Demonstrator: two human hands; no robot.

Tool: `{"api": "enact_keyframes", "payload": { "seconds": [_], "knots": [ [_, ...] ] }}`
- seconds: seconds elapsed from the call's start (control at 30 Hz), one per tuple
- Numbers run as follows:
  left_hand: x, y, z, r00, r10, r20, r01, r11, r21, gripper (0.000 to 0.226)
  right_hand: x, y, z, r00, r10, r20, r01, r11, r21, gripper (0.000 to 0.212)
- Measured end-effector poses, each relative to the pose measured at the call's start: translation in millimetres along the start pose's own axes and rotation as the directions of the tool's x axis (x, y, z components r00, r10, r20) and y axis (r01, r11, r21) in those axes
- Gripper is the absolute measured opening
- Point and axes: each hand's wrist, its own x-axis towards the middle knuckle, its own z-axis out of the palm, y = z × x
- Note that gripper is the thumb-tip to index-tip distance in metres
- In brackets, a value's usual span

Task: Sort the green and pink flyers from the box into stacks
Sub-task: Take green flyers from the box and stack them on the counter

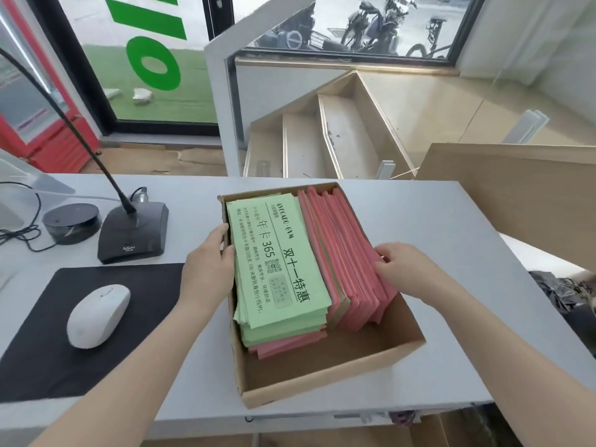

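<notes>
While the left hand (pixel 209 262) curls over the left wall of the open brown cardboard box (pixel 338 379), its fingers bent against the edge of the pale green paper flyers (pixel 280 269), the right hand (pixel 403 269) reaches in from the other side and its fingertips close on the outer edge of the salmon-pink paper flyers (pixel 348 256). Both bundles lie between the two hands, inside the box on the grey desk (pixel 451 227). To lift cleanly, I judge each hand should get under one colour only, since pink sheets also show beneath the near end of the green pile. The green top sheet lies flat, printed in dark characters with a small code square. The pink sheets lean on edge, fanned and uneven. Beyond the left hand sit a white computer mouse (pixel 98 314) and a black gooseneck microphone base (pixel 134 232).
</notes>
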Motion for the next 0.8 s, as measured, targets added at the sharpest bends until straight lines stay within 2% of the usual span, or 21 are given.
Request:
{"api": "enact_keyframes", "payload": {
  "seconds": [0.1,0.23,0.3,0.37,0.4,0.43,0.47,0.53,0.6,0.63,0.73,0.8],
  "knots": [
    [9.0,-5.0,-1.6,0.999,0.008,0.034,-0.009,1.000,0.021,0.039,-8.0,-0.5,3.9,0.999,0.001,0.037,-0.002,1.000,0.023,0.027],
    [10.7,-3.7,-6.8,0.997,0.040,0.068,-0.042,0.999,0.029,0.037,-10.1,0.2,1.0,0.994,0.086,0.074,-0.086,0.996,0.000,0.020],
    [7.5,-1.1,-9.9,0.994,0.086,0.071,-0.087,0.996,0.008,0.035,-12.4,-6.3,-2.9,0.996,0.080,-0.037,-0.083,0.994,-0.074,0.023],
    [9.3,3.0,-13.4,0.978,0.205,0.028,-0.206,0.978,0.028,0.039,-24.3,-26.8,-3.3,0.964,-0.046,-0.261,0.040,0.999,-0.029,0.033],
    [14.4,6.1,-15.3,0.960,0.279,0.015,-0.279,0.959,0.056,0.041,-34.1,-42.6,-2.6,0.926,-0.165,-0.341,0.182,0.983,0.021,0.035],
    [21.5,10.2,-17.4,0.940,0.340,0.031,-0.341,0.937,0.076,0.043,-45.3,-60.2,-1.8,0.879,-0.312,-0.360,0.344,0.939,0.028,0.036],
    [30.0,16.1,-19.7,0.923,0.377,0.083,-0.383,0.919,0.087,0.044,-55.0,-77.6,-0.9,0.838,-0.454,-0.302,0.474,0.880,-0.006,0.037],
    [48.7,30.0,-20.0,0.888,0.368,0.274,-0.410,0.905,0.112,0.045,-56.4,-96.1,9.2,0.772,-0.630,-0.086,0.616,0.774,-0.145,0.047],
    [65.0,39.8,-14.0,0.838,0.307,0.452,-0.427,0.883,0.194,0.045,-43.5,-100.8,20.0,0.747,-0.664,0.040,0.642,0.704,-0.303,0.059],
    [72.3,41.7,-9.6,0.819,0.286,0.497,-0.443,0.865,0.233,0.044,-37.6,-101.0,24.2,0.747,-0.660,0.076,0.638,0.681,-0.361,0.066],
    [92.3,41.6,0.5,0.821,0.245,0.515,-0.442,0.844,0.303,0.044,-33.8,-98.3,39.4,0.745,-0.648,0.159,0.633,0.611,-0.476,0.075],
    [100.1,42.3,3.1,0.829,0.240,0.505,-0.445,0.830,0.335,0.045,-36.6,-93.5,46.3,0.735,-0.662,0.149,0.631,0.587,-0.507,0.074]
  ]
}}
